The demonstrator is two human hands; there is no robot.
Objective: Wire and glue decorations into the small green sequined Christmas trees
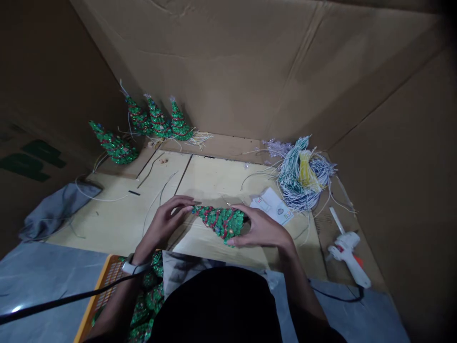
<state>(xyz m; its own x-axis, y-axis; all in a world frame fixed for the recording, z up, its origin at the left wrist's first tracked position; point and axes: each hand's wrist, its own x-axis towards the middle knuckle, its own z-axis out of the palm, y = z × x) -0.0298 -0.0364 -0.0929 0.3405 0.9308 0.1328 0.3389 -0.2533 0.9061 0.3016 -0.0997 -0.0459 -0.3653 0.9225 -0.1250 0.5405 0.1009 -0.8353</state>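
Note:
A small green Christmas tree ornament (221,222) with red garland lies sideways between my hands, just above the wooden table (214,176). My right hand (262,227) grips its wide base, thumb below and fingers on top. At the narrow tip, my left hand (173,214) pinches with thumb and fingertips. Beyond my right hand lie white printed papers (273,205). A thick bundle of white, green and yellow wires (303,176) rests behind them.
Several finished-looking trees (156,119) stand at the back left. A white glue gun (348,255) lies at right. Grey cloth (60,209) sits at left. Below is an orange basket (89,309) of trees. Cardboard walls (221,71) enclose the table; clear purple pieces (277,146) lie behind.

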